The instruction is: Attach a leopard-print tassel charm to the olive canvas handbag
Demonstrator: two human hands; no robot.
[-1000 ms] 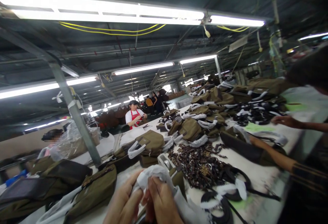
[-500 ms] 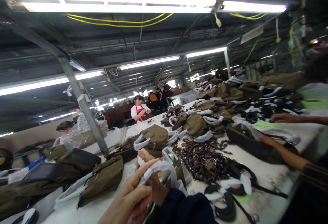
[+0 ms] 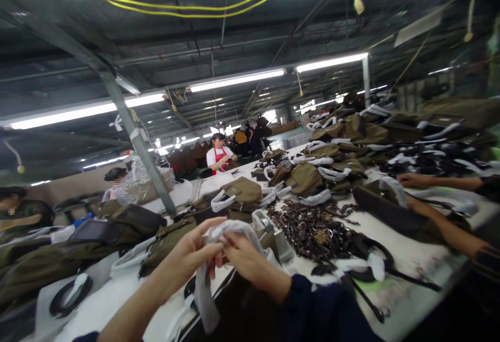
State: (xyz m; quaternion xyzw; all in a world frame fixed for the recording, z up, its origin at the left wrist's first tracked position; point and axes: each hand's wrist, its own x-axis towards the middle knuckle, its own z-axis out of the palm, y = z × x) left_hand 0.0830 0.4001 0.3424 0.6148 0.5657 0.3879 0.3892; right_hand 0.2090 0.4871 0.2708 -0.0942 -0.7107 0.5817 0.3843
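Observation:
Both hands are together in the lower middle, closed around a bag handle (image 3: 206,300) wrapped in white protective sheet. My left hand (image 3: 191,251) grips it from the left with thumb and fingers. Just beside it, my right hand (image 3: 248,261) pinches the wrapping, the fingertips of both hands nearly touching. One end of the white wrapping hangs down below my left hand. Under my hands is a dark brown bag (image 3: 246,310), partly hidden by my right sleeve. A boxy grey-white object (image 3: 273,235) stands just beyond my right hand; its kind is unclear.
A heap of brown straps with metal hardware (image 3: 312,227) lies to the right, near coiled black straps (image 3: 367,258). Olive bags (image 3: 300,180) cover much of the white table (image 3: 394,248). A co-worker's hands (image 3: 416,180) work at a bag on the right. A metal post (image 3: 136,138) rises at left.
My view has shifted, showing more at left. My hands have turned on the wrapped handle, and a white end now hangs down. The co-worker's second hand has come close to the bag at right.

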